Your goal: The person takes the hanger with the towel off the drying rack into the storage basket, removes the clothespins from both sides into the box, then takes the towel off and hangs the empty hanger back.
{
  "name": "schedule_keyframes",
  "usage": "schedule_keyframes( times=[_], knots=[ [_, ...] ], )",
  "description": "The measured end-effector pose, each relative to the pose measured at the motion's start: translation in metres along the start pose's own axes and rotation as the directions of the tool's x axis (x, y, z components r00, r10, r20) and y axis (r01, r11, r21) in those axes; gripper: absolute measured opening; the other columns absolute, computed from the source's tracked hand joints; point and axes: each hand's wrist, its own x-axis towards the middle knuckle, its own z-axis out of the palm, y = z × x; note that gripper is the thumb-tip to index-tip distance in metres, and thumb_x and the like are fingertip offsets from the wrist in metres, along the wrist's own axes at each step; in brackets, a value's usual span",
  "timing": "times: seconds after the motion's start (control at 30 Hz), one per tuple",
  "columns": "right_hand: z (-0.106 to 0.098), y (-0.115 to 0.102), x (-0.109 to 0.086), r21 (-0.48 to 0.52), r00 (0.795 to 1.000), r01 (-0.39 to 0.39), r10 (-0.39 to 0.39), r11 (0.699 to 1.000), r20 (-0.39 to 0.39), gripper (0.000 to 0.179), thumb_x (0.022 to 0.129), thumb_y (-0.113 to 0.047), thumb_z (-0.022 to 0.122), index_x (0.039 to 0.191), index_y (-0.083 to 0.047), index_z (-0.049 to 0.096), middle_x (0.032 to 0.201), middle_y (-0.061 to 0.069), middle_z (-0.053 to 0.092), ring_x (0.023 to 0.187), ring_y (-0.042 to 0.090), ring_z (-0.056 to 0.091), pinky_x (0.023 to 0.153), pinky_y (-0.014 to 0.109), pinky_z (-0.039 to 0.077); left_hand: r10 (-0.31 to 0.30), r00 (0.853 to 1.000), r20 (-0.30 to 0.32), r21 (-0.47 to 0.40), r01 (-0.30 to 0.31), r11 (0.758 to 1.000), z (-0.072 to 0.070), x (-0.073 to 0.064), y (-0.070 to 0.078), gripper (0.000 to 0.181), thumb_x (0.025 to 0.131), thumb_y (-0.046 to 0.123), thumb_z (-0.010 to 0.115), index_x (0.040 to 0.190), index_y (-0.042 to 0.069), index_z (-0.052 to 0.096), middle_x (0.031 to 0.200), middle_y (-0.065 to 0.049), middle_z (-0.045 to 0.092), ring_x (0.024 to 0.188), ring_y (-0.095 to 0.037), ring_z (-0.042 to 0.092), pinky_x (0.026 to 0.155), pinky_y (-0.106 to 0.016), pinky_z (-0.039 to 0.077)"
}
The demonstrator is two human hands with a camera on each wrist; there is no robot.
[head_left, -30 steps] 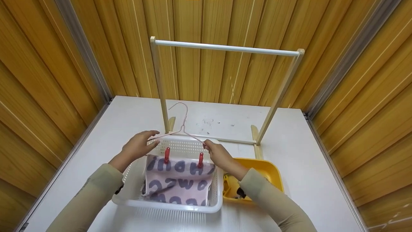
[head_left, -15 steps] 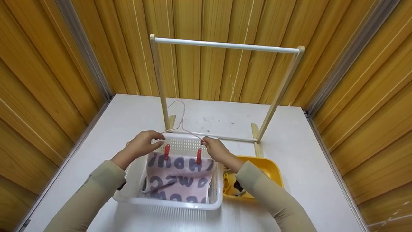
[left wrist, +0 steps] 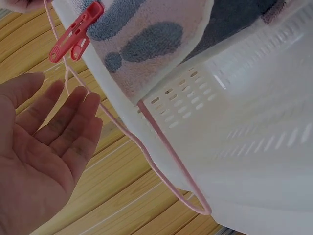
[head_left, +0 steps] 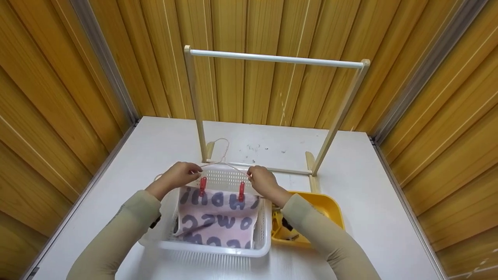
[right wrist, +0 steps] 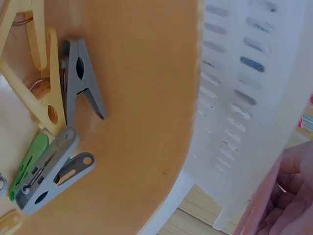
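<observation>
A pink wire hanger (head_left: 224,158) carries a pink towel (head_left: 218,212) printed with dark grey letters, fastened by a red clothespin (head_left: 203,186) on the left and another red clothespin (head_left: 241,191) on the right. Both lie over the white basket. My left hand (head_left: 179,174) is at the hanger's left arm; the left wrist view shows its palm exposed and its fingers (left wrist: 83,112) loosely bent, fingertips right at the wire. With bent fingers, my right hand (head_left: 264,181) pinches the hanger's right arm. Bare wire of the hanger's left corner shows beyond the towel's edge.
Around the towel is the white perforated basket (head_left: 206,249). A yellow tub (head_left: 328,208) stands against its right side, holding several clothespins, among them a grey clothespin (right wrist: 80,73) and a green clothespin (right wrist: 29,161). Behind rises a rack with a white rail (head_left: 276,59).
The hanger's hook has tipped lower, toward the table. My left hand has shifted right along the hanger, near the left clothespin, while my right hand stays at the right arm.
</observation>
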Motion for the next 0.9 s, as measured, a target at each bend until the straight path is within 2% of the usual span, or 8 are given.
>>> schedule_keyframes(
  times=[0.1,0.17,0.23,0.33,0.47,0.63,0.77,0.9],
  knots=[
    [0.0,0.0,0.001,-0.041,1.0,-0.01,0.011,0.999,0.014,0.011,0.091,-0.004,0.071,0.101,0.001,0.072,0.1,0.019,0.076,0.095,0.039,0.071,0.08,0.053,0.058,-0.036,0.998,0.058,-0.003,0.036,0.999,0.0,0.003,-0.002,0.032,0.1,0.013,0.059,0.119,-0.01,0.069,0.115,-0.029,0.072,0.108,-0.044,0.068,0.098,-0.056,0.054],
    [0.0,0.0,0.001,-0.07,1.0,-0.011,0.012,0.998,0.014,0.012,0.09,-0.005,0.073,0.1,0.0,0.073,0.099,0.019,0.077,0.094,0.039,0.071,0.08,0.053,0.057,-0.071,0.99,0.124,-0.008,0.072,0.997,-0.001,0.006,-0.002,0.036,0.102,0.019,0.056,0.123,-0.009,0.068,0.121,-0.029,0.071,0.114,-0.044,0.067,0.1,-0.056,0.054],
    [-0.002,0.0,0.002,-0.099,1.0,-0.013,0.015,0.995,0.018,0.013,0.089,-0.008,0.074,0.1,-0.002,0.074,0.099,0.018,0.077,0.094,0.038,0.07,0.081,0.053,0.056,-0.096,0.976,0.194,-0.03,0.103,0.994,-0.003,0.009,-0.003,0.041,0.105,0.023,0.054,0.128,-0.009,0.065,0.127,-0.029,0.069,0.118,-0.045,0.066,0.102,-0.056,0.054],
    [-0.006,-0.002,0.002,-0.114,1.0,-0.014,0.017,0.993,0.025,0.016,0.091,-0.012,0.074,0.103,-0.002,0.074,0.098,0.017,0.076,0.095,0.036,0.069,0.081,0.052,0.055,-0.125,0.947,0.296,-0.1,0.161,0.982,-0.006,0.013,-0.004,0.046,0.108,0.027,0.05,0.137,-0.008,0.059,0.133,-0.028,0.066,0.122,-0.045,0.065,0.105,-0.055,0.053],
    [-0.014,-0.004,-0.001,-0.059,1.0,-0.007,0.008,0.998,0.023,0.022,0.094,-0.015,0.072,0.11,0.0,0.072,0.102,0.017,0.073,0.098,0.035,0.067,0.083,0.051,0.056,-0.135,0.913,0.386,-0.191,0.222,0.956,-0.009,0.016,-0.011,0.051,0.108,0.027,0.05,0.145,-0.008,0.05,0.14,-0.028,0.061,0.13,-0.043,0.06,0.114,-0.055,0.047],
    [-0.022,-0.004,-0.005,0.099,0.999,0.026,-0.029,0.995,0.03,0.02,0.097,-0.012,0.067,0.111,0.002,0.07,0.106,0.019,0.072,0.104,0.037,0.066,0.091,0.052,0.054,-0.143,0.878,0.457,-0.281,0.295,0.913,-0.008,0.019,-0.019,0.052,0.107,0.025,0.053,0.146,-0.008,0.049,0.14,-0.026,0.062,0.134,-0.04,0.058,0.119,-0.053,0.042],
    [-0.024,-0.003,-0.008,0.174,0.996,0.054,-0.065,0.983,0.061,0.019,0.098,-0.011,0.064,0.11,0.003,0.07,0.108,0.02,0.071,0.103,0.035,0.066,0.093,0.051,0.054,-0.135,0.871,0.472,-0.326,0.315,0.891,-0.006,0.021,-0.024,0.047,0.105,0.023,0.056,0.142,-0.007,0.055,0.133,-0.018,0.068,0.126,-0.029,0.064,0.119,-0.052,0.042],
    [-0.024,-0.002,-0.01,0.196,0.994,0.063,-0.079,0.979,0.073,0.018,0.099,-0.01,0.062,0.11,0.002,0.07,0.108,0.02,0.071,0.101,0.033,0.066,0.092,0.05,0.055,-0.131,0.879,0.459,-0.347,0.313,0.884,-0.004,0.023,-0.026,0.045,0.104,0.021,0.059,0.139,-0.007,0.058,0.127,-0.013,0.072,0.113,-0.016,0.067,0.117,-0.051,0.045]
  ],
)
